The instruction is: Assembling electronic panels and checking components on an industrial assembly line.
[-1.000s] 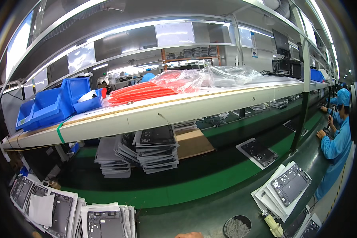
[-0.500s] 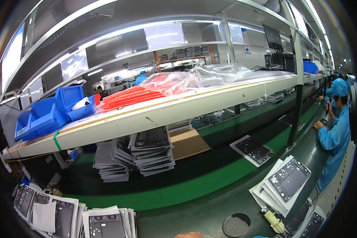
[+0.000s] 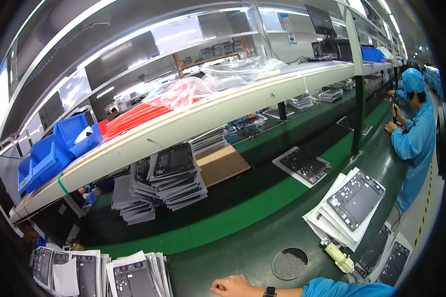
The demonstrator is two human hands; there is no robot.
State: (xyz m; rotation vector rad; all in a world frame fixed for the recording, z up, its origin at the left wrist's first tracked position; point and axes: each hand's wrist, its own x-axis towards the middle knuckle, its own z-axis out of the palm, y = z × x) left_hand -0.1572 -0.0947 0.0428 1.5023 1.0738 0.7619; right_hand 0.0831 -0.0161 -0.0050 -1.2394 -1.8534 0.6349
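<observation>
Right grip [image 3: 231, 285]: fingers curled; contents, I cannot tell
Round dish [image 3: 299, 253]: near, to its right
Panel stack [image 3: 134, 278]: to its left

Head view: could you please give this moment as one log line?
right hand: loosely curled, at green bench; left hand: not in view; nearby: round dish

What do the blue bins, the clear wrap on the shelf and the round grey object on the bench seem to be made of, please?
Blue bins: probably moulded plastic, slightly glossy, judging by even colour and smooth walls.
Clear wrap: likely thin, shiny plastic film, being see-through and crinkled.
Round grey object: perhaps metal, dull; its speckled surface leaves this open.
</observation>
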